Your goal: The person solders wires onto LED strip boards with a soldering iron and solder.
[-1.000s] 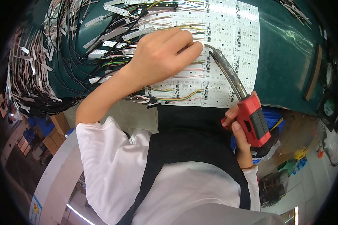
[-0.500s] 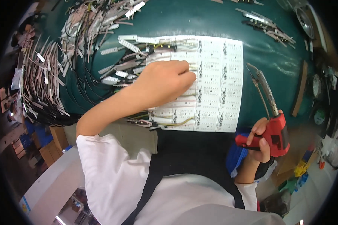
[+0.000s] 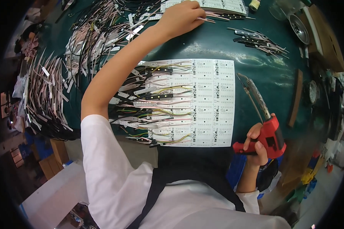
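My left hand (image 3: 183,18) reaches far across the table, its fingers curled down at several thin wired strips (image 3: 223,16). The fingertips are partly hidden, and I cannot make out what lies between them. In my right hand (image 3: 257,144) is a red and black soldering gun (image 3: 273,137), gripped by its handle, its long metal tip and thin feed tube pointing up and left. Left of that tip lies a white circuit board panel (image 3: 214,103), apart from it. Yellow, pink and black wires (image 3: 176,112) with small strips run along the panel's left half.
Big heaps of wires and strips (image 3: 86,49) cover the far left, and a bundle (image 3: 46,95) hangs at the left edge. More strips (image 3: 260,42) lie far right, near a metal dish (image 3: 299,29) and a wooden bar (image 3: 295,98). Another white panel (image 3: 225,5) is at the back.
My left hand has moved from the wires on the panel to the strips at the far side. The panel appears lower in view. My right hand still holds the soldering gun.
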`<action>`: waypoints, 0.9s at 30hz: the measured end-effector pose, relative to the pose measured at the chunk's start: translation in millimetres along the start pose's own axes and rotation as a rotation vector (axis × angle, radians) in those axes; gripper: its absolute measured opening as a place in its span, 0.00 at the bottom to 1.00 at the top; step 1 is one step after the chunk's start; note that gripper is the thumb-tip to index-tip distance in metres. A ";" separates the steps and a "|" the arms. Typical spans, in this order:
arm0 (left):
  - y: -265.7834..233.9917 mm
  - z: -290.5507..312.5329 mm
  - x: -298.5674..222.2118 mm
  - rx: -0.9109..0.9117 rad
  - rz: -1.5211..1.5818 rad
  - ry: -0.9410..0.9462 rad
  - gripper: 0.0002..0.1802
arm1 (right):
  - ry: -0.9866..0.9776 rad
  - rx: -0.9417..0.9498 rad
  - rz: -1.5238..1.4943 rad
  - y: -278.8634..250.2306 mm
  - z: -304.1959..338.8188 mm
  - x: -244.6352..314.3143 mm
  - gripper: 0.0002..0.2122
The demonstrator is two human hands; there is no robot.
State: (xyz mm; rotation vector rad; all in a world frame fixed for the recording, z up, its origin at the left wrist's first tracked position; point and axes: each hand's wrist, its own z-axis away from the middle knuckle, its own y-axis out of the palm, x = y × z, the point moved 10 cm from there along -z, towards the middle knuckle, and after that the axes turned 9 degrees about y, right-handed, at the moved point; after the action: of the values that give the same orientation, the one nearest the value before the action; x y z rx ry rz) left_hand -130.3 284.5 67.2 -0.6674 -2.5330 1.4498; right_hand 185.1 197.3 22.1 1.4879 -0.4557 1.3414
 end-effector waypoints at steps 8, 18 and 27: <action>29.7 -9.9 -1.8 0.056 -0.149 0.134 0.06 | -0.028 0.028 -0.014 2.9 -4.0 1.9 0.38; 49.4 -16.5 8.5 0.273 0.037 0.122 0.06 | 0.029 0.031 0.021 5.6 -4.0 -2.0 0.38; -43.9 40.4 -43.2 0.112 0.310 -0.362 0.06 | 0.153 0.076 0.089 18.3 -16.1 -5.7 0.37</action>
State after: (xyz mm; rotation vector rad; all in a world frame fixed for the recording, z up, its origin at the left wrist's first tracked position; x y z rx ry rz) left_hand -118.9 214.5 87.2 -0.8814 -2.6672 1.9597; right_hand 160.5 202.0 22.4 1.4280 -0.3805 1.5454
